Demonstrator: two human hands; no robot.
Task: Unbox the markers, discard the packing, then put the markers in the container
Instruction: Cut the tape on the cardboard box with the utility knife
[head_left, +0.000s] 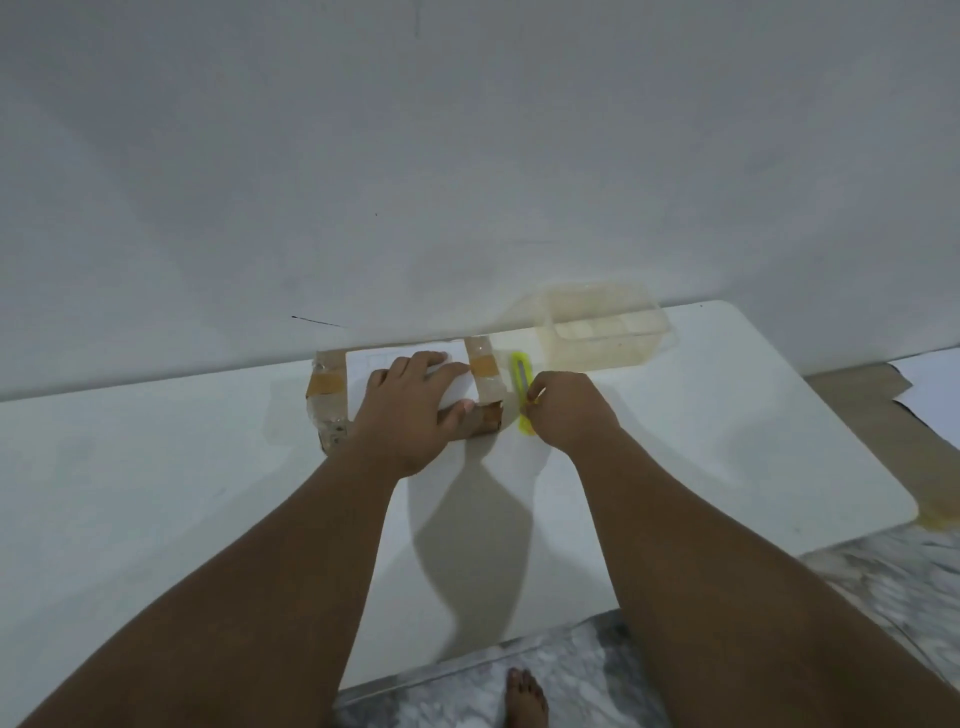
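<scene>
While the box (366, 366) lies at the back of the counter (156, 467) against the wall, its long axis running left to right, the left hand (410, 410) presses flat on top, fingers fairly straight. Just past the box's taped right end, a yellow cutter (521, 371) is pinched in the right hand (566, 410); a shallow cut along the tape, away from the pressing fingers, looks safest. The clear container (602, 332) stands farther right.
</scene>
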